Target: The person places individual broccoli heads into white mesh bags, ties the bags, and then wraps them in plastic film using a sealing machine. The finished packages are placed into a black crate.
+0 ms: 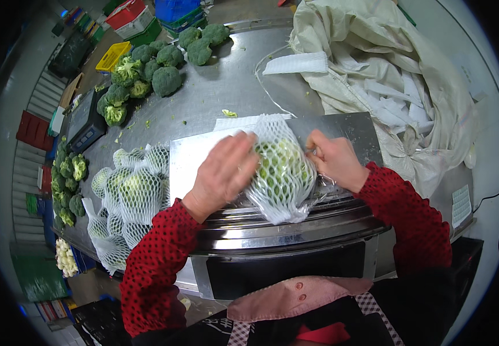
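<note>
A pale green vegetable head in a white foam net sleeve [282, 168] lies before me on a film-wrapping machine [344, 125] with a metal top. Its exact kind is hard to make out through the mesh. My left hand [225, 171], blurred, is at the left side of the sleeve, fingers stretched out, holding nothing that I can see. On the right, my right hand [336, 160] has its fingers curled, pinching clear plastic film [329, 181] close against the net. Some film also shows around the sleeve's lower end. Part of the white plate [187, 158] is behind my left hand.
Several netted heads [139, 190] are piled at left. Bare broccoli heads [167, 81] line the far side of the steel table [228, 88], near a black scale [86, 123]. A large woven sack [362, 43] with white foam nets [394, 106] slumps at right. A cord [263, 84] crosses the tabletop.
</note>
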Motion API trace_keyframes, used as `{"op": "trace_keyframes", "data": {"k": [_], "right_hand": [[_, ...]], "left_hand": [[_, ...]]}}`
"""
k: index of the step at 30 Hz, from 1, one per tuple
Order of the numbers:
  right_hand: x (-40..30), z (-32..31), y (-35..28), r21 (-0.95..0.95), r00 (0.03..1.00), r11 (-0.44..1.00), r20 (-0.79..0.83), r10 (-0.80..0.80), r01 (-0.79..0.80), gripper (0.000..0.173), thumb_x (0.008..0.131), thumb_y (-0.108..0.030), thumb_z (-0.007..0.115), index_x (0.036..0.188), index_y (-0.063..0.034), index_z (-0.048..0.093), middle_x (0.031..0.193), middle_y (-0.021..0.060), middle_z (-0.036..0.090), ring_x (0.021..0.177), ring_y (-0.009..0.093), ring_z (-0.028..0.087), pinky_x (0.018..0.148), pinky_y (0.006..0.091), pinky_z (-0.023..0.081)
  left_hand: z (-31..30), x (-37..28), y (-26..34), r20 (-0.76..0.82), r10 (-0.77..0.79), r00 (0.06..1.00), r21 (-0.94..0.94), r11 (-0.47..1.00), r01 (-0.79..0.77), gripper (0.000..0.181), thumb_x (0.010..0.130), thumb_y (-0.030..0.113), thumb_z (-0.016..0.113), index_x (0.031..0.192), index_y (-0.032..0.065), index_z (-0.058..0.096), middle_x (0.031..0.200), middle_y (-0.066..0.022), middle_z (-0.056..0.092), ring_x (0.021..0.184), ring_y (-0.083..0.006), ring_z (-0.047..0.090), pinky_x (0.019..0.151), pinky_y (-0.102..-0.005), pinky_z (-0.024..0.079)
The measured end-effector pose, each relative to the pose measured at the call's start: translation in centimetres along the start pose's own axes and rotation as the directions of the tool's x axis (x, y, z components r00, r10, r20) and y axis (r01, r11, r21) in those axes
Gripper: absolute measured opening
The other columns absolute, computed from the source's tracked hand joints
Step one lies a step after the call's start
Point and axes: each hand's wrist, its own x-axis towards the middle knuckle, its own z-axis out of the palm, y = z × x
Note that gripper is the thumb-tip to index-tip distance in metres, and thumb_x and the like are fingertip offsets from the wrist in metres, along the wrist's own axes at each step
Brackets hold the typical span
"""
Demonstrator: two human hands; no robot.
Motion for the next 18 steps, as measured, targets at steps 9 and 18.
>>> {"op": "trace_keyframes", "data": {"k": [9,18], "right_hand": [[-2.7,-6.7,1.0,0.468,0.821,0.689,0.169,0.546,-0.554,0.033,0.077,-0.009,0.065,0.109,-0.0028,0.059,0.051,-0.0025,0.047,0.04,0.002,0.038,0.035,0.019,0.028],[-9.0,-4.9,-6.3,-0.005,0.976,0.985,0.129,-0.173,0.175,0.059,0.068,-0.019,0.074,0.121,-0.0081,0.051,0.107,0.0151,0.058,0.095,0.034,0.056,0.085,0.0368,0.044]], "left_hand": [[-2.3,-2.8,2.2,0.056,-0.128,0.99,-0.044,0.99,0.131,0.046,0.073,-0.001,0.053,0.118,-0.0063,0.045,0.117,-0.0238,0.051,0.104,-0.0342,0.054,0.089,-0.0388,0.047],[-5.0,-1.8,9.2,0.034,-0.255,0.966,-0.379,0.891,0.248,0.08,0.048,0.007,0.077,0.121,-0.0024,0.045,0.102,-0.0185,0.057,0.088,-0.0346,0.059,0.075,-0.0379,0.051]]}}
